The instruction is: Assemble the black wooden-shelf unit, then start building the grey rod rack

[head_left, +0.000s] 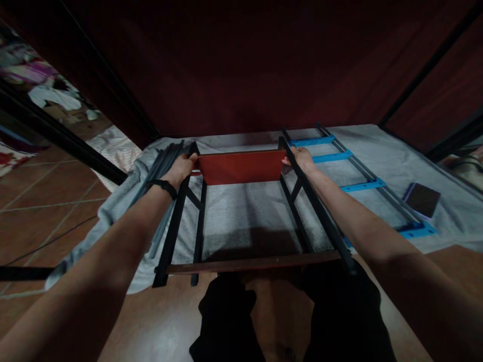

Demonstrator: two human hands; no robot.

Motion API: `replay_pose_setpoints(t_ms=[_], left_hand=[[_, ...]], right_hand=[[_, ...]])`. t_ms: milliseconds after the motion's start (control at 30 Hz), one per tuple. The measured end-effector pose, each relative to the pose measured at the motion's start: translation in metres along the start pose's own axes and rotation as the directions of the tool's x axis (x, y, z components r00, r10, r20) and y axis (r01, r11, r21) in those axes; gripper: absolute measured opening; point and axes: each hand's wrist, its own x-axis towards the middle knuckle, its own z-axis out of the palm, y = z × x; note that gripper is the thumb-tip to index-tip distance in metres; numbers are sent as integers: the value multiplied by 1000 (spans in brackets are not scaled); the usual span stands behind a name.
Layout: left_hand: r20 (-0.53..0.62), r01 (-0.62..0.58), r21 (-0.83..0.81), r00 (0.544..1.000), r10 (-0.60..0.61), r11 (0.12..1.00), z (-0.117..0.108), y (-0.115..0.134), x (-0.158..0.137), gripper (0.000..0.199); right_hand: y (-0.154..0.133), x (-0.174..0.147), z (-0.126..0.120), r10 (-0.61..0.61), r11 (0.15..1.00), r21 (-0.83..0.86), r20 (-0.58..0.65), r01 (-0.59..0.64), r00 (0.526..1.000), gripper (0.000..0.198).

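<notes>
A: Where is the red board (241,168)?
B: Between the 2 hands, at the far end of the black frame (172,235), spanning its 2 sides.

A: And the left hand (184,167)?
B: Closed on the red board's left end, thumb near its top corner, right by the frame. A black wristband (163,186) sits on that wrist.

A: The right hand (301,160)?
B: Curled in at the red board's right end, holding it; a frame leg hides part of the grip.

A: What is nearer the wearer than the red board?
B: A brown bar (252,265) across the frame, roughly parallel to it.

A: Anything to the red board's sides?
B: Left of it, a bundle of grey poles (156,168). Right of it, a rack with 4 blue crossbars (332,157), and farther right, a phone (421,199). Grey cloth (245,213) lies below it.
</notes>
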Motion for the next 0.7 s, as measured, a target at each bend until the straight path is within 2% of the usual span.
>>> replay_pose_setpoints(t_ms=[200, 333, 533, 700], left_hand=[[28, -1, -6, 1000, 1, 1000, -1, 4, -6, 23], [14, -10, 2, 1000, 10, 1000, -2, 2, -4, 22], [-17, 40, 10, 999, -40, 999, -2, -1, 3, 20], [-11, 75, -25, 997, -75, 997, -4, -3, 5, 23]], right_hand=[[-2, -3, 2, 27, 999, -39, -61, -29, 998, 26], [-4, -4, 3, 15, 999, -36, -44, -17, 999, 27], [-7, -4, 8, 48, 998, -40, -47, -49, 998, 32], [-4, 1, 8, 21, 1000, -5, -20, -21, 1000, 30]])
